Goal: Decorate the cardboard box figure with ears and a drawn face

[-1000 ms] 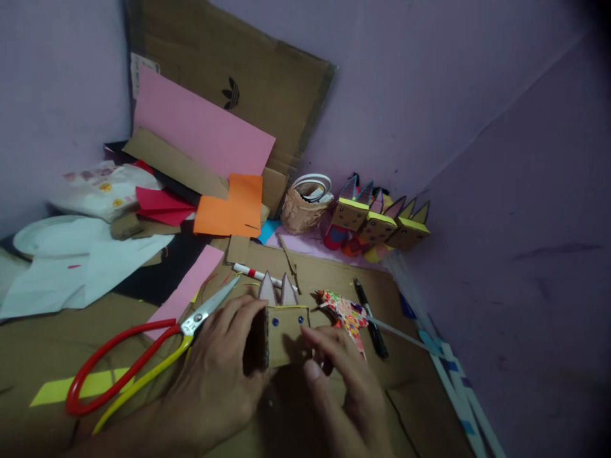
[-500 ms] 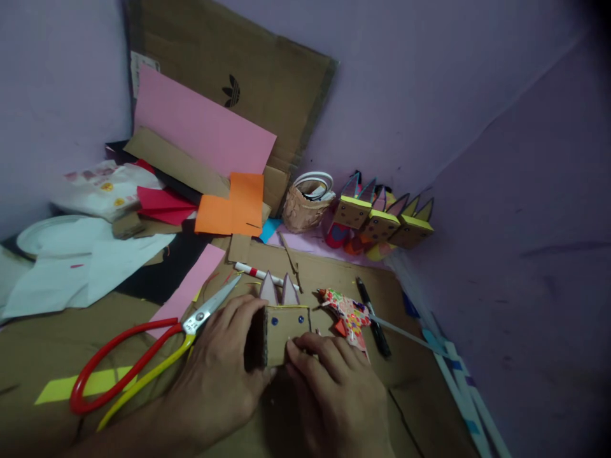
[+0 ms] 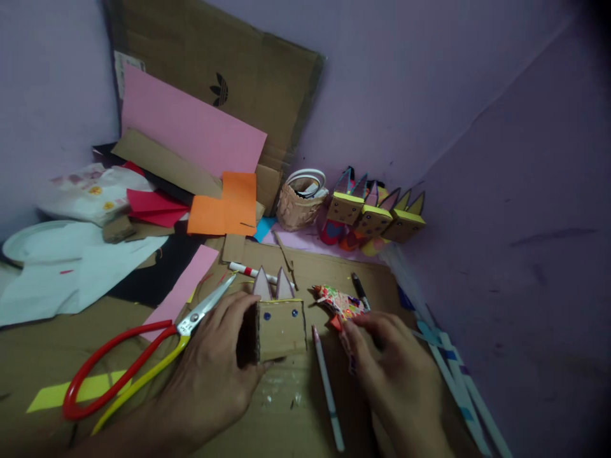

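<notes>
My left hand (image 3: 210, 375) grips a small cardboard box figure (image 3: 280, 326) with two pink ears and blue dot eyes, holding it upright on the cardboard sheet (image 3: 286, 407). My right hand (image 3: 396, 375) lies to the right of the box, fingers curled over the lower end of a colourful patterned paper piece (image 3: 340, 302). A thin white pen (image 3: 327, 385) lies on the cardboard between my hands. A black marker (image 3: 360, 291) is partly hidden behind my right hand.
Red and yellow handled scissors (image 3: 143, 359) lie to the left. Pink (image 3: 191, 127), orange (image 3: 224, 207) and red paper and a large cardboard panel (image 3: 238, 70) lean at the back. A small woven basket (image 3: 298, 203) and three finished box figures (image 3: 375, 216) stand by the purple wall.
My right hand has moved off the front of the box to the right, onto the patterned paper. The thin white pen now lies uncovered between my hands. My left hand has stayed on the box.
</notes>
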### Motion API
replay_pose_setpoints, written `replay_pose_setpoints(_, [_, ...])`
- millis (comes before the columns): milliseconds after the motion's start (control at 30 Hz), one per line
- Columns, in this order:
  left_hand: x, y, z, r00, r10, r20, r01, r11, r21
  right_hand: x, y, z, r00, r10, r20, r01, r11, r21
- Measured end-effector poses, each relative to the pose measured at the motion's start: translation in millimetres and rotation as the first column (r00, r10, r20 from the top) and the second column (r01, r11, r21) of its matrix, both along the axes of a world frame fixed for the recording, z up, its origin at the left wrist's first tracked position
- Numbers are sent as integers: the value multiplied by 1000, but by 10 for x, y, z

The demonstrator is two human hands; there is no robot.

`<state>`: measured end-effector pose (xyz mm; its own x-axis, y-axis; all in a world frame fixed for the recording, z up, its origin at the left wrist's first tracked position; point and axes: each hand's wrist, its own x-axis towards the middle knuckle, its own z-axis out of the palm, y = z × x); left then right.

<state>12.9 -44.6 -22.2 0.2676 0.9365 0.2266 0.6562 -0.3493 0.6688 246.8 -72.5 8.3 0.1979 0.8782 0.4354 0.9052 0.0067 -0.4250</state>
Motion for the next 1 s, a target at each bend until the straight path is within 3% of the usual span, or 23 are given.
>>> replay_pose_setpoints(67, [-2, 7, -5, 1000, 6, -6, -6, 1000, -6, 168, 42, -8, 979, -194, 55, 202, 938, -282])
replay_pose_setpoints(133, [-5, 11, -17, 1000, 13, -4, -13, 1000, 3, 248, 94, -8, 969, -228, 98, 245, 816, -523])
replay_pose_setpoints(200, [-9, 11, -33, 999, 33, 1, -33, 999, 12, 239, 146, -7, 970, -214, 112, 235, 728, -644])
replay_pose_setpoints(267, [-13, 9, -49, 998, 56, -4, -56, 998, 9, 188, 187, -20, 974, -206, 98, 217, 702, -678])
replay_pose_setpoints(367, [-21, 9, -62, 998, 59, -2, -59, 998, -5, 147, 217, -78, 966, -248, -73, 143, 746, -651])
replay_pose_setpoints(433, [-23, 13, -61, 998, 56, 6, -56, 998, -6, 163, 218, -119, 896, -312, -316, 68, 801, -595])
replay_pose_setpoints(567, [-24, 18, -42, 999, 53, 4, -53, 998, 26, 190, 178, -99, 523, -321, -790, -28, 919, -392])
replay_pose_setpoints(667, [-24, 15, -38, 999, 46, 6, -47, 998, 30, 142, 111, 6, 317, -221, -922, -137, 952, -275])
replay_pose_setpoints(733, [-24, 14, -43, 999, 53, 7, -53, 998, 27, 91, 54, 78, 322, -170, -931, -187, 953, -238])
replay_pose_setpoints(900, [-31, 15, -50, 999, 48, 8, -48, 997, 52, 7, -99, 185, 466, -65, -882, -187, 968, -170])
replay_pose_setpoints(1000, [-30, 8, -48, 998, 55, -11, -54, 996, 77, -30, -194, 211, 503, -67, -862, -245, 945, -216])
